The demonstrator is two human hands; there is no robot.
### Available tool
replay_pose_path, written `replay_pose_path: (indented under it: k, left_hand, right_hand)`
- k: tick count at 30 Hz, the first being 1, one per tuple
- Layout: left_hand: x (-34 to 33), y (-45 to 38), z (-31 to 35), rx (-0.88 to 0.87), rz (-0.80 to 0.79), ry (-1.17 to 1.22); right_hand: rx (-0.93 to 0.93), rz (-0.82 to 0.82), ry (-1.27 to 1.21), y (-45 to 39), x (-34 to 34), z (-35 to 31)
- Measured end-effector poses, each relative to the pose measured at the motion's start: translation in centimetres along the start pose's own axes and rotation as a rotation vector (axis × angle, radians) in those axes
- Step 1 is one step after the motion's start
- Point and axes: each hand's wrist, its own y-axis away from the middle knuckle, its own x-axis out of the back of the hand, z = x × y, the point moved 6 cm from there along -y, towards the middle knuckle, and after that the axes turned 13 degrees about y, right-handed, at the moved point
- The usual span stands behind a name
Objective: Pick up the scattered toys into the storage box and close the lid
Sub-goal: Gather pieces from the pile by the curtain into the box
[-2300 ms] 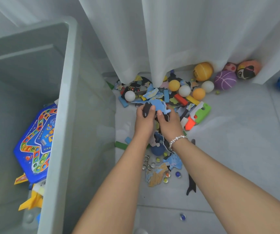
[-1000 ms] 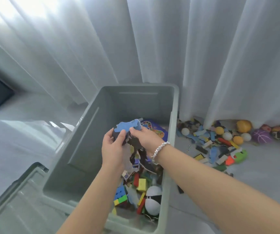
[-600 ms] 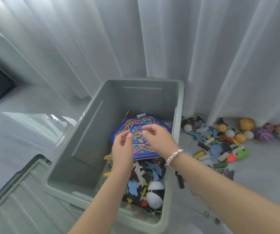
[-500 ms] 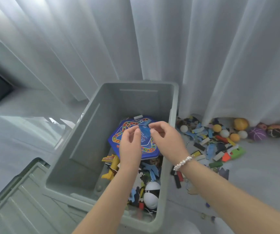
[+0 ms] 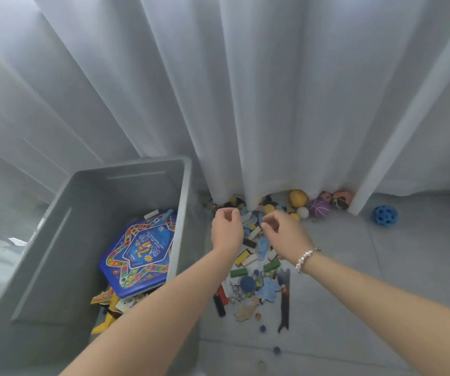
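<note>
The grey storage box (image 5: 183,213) stands open at the left, holding a blue game board (image 5: 139,253) and small pieces beneath it. To its right a pile of scattered toys (image 5: 256,267) covers the floor: blocks, puzzle pieces and marbles. My left hand (image 5: 226,229) and my right hand (image 5: 280,230) hover side by side over the far part of the pile, fingers loosely curled and holding nothing. A bead bracelet circles my right wrist. The lid is out of view.
White curtains (image 5: 245,104) hang to the floor behind the pile and partly cover it. Several balls (image 5: 318,207) lie at the curtain hem, and a blue holed ball (image 5: 385,215) sits apart at the right. Loose marbles (image 5: 276,350) dot the near floor.
Both hands dropped the blue puzzle pieces into the box, then moved right, out over the pile on the floor. The view swung right with them.
</note>
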Motion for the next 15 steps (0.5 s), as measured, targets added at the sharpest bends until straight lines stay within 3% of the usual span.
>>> replay_pose_path:
  k: [8, 15]
  left_hand:
    - [-6.8, -7.4, -8.5, 0.050, 0.018, -0.187]
    - [-11.0, -11.5, -12.8, -0.098, -0.069, -0.327]
  right_hand:
    - [-0.168, 0.011, -0.026, -5.5, -5.0, 10.0]
    - [-0.184, -0.020, -0.030, -8.2, -8.8, 15.0]
